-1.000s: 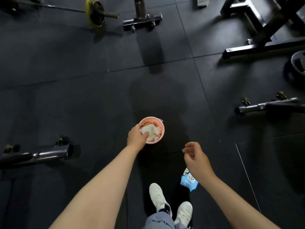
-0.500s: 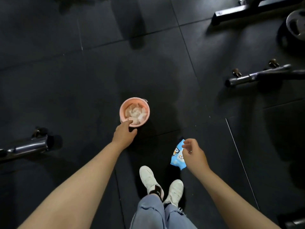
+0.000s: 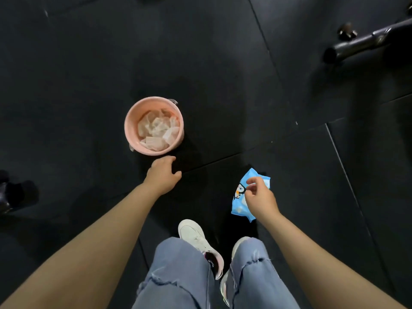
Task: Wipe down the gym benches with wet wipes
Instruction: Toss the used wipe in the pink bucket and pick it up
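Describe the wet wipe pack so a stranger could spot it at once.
Start from the black rubber floor and find the person's white shoes. Just ahead of them, under the right hand, lies the wet wipe pack. It is the only flat, bright blue packet; the pink bucket is round.

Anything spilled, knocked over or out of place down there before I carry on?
Nothing stands out. The round pink plastic bucket stands upright on the black rubber floor, crumpled white wipes all inside it. The blue wet-wipe packet lies on the floor under the right hand.

Black rubber floor tiles [image 3: 223, 63] — dim.
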`<action>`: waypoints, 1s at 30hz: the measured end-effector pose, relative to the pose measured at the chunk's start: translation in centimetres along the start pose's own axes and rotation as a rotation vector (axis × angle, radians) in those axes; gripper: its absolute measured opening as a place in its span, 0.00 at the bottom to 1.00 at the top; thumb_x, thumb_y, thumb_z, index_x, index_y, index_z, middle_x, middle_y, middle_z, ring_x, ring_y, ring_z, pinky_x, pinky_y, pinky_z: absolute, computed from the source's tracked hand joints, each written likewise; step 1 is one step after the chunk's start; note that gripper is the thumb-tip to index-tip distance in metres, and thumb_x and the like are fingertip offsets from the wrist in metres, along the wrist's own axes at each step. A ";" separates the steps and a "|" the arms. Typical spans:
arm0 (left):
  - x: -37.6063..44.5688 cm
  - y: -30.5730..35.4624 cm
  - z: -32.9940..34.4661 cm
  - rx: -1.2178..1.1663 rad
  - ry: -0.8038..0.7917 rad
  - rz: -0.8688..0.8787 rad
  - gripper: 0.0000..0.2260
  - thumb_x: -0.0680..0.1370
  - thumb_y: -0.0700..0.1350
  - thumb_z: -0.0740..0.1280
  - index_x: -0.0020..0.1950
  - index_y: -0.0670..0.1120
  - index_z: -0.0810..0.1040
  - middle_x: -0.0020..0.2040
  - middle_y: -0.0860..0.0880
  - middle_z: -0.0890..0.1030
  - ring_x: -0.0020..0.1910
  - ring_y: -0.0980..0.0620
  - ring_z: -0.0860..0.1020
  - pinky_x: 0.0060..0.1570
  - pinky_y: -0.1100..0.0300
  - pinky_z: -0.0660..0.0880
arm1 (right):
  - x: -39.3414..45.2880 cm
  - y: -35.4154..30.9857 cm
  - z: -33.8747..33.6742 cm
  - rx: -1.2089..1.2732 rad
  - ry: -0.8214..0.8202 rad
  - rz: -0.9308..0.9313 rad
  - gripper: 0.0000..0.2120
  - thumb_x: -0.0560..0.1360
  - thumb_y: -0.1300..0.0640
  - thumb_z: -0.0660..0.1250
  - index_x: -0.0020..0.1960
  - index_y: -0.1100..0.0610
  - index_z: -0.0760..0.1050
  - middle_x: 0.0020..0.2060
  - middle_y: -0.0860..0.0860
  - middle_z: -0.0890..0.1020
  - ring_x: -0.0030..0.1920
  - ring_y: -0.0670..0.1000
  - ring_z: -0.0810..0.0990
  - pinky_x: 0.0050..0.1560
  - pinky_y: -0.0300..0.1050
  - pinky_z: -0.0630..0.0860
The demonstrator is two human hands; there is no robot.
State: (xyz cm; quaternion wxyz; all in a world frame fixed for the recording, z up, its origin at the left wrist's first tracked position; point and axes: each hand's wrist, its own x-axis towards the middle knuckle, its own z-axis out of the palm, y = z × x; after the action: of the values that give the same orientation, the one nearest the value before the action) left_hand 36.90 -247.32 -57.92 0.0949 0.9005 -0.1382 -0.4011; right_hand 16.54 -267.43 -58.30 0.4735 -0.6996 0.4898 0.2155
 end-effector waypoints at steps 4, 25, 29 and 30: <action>4.9 -1.0 2.6 0.086 0.145 0.034 0.32 0.76 0.47 0.70 0.76 0.44 0.60 0.76 0.44 0.62 0.74 0.44 0.63 0.71 0.47 0.65 | 5.3 4.4 2.7 -0.051 0.070 0.086 0.15 0.78 0.62 0.58 0.62 0.50 0.69 0.57 0.51 0.75 0.51 0.53 0.77 0.49 0.50 0.78; 11.5 -4.9 7.3 0.021 0.420 0.258 0.08 0.78 0.41 0.65 0.57 0.46 0.77 0.48 0.53 0.75 0.47 0.55 0.72 0.48 0.58 0.69 | 15.2 16.3 11.3 -0.450 0.080 0.059 0.26 0.75 0.49 0.68 0.68 0.50 0.61 0.68 0.46 0.66 0.67 0.54 0.65 0.46 0.53 0.75; 9.9 -4.1 10.5 0.038 0.343 0.380 0.09 0.78 0.43 0.67 0.58 0.45 0.78 0.49 0.48 0.78 0.48 0.49 0.76 0.50 0.54 0.73 | 15.9 17.2 10.4 -0.573 -0.021 0.049 0.37 0.75 0.43 0.67 0.77 0.50 0.53 0.77 0.46 0.56 0.73 0.56 0.61 0.56 0.56 0.74; 9.4 -3.8 11.4 0.034 0.325 0.392 0.10 0.77 0.43 0.68 0.58 0.46 0.78 0.50 0.48 0.78 0.49 0.48 0.76 0.51 0.52 0.74 | 15.9 17.3 10.5 -0.620 -0.041 0.044 0.40 0.75 0.43 0.68 0.78 0.51 0.50 0.77 0.47 0.53 0.73 0.57 0.60 0.58 0.56 0.74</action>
State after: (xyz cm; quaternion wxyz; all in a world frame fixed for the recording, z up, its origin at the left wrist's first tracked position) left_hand 35.07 -247.47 -73.10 0.1769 0.9105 -0.3000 -0.2228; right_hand 9.61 -267.17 -83.07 0.2428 -0.7954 0.4060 0.3788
